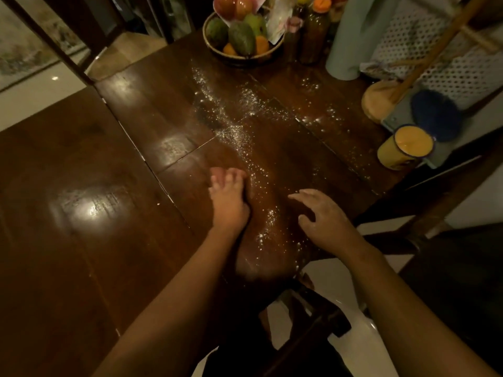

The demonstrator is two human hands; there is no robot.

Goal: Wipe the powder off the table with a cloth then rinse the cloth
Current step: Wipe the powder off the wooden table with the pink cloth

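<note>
Left hand [228,198] is set on its edge on the desk [152,126], with fingers stretched forward and pressed together and nothing seen in its grasp. The right hand [325,217] is held palm down, fingers spread and loosely bent, gripping nothing; whether it touches the wood cannot be told.

The desk is made of dark, glossy wooden boards with visible seams, and lamp glare is reflected on it. White powder [239,131] is scattered over it in a grainy, uneven band that runs from near the far bowl down to the near edge. A second, thinner patch is spread toward the right side. The near stretch of the band lies between the two hands, just beside the left hand's fingers.

At the far edge a round woven bowl [242,57] is heaped with green and orange fruit [241,36]. Beside it a pale smooth cylinder [351,36] is stood upright. At the right edge a yellow enamel mug [402,148] with a blue rim is placed, near a blue bristled brush [435,115].
</note>
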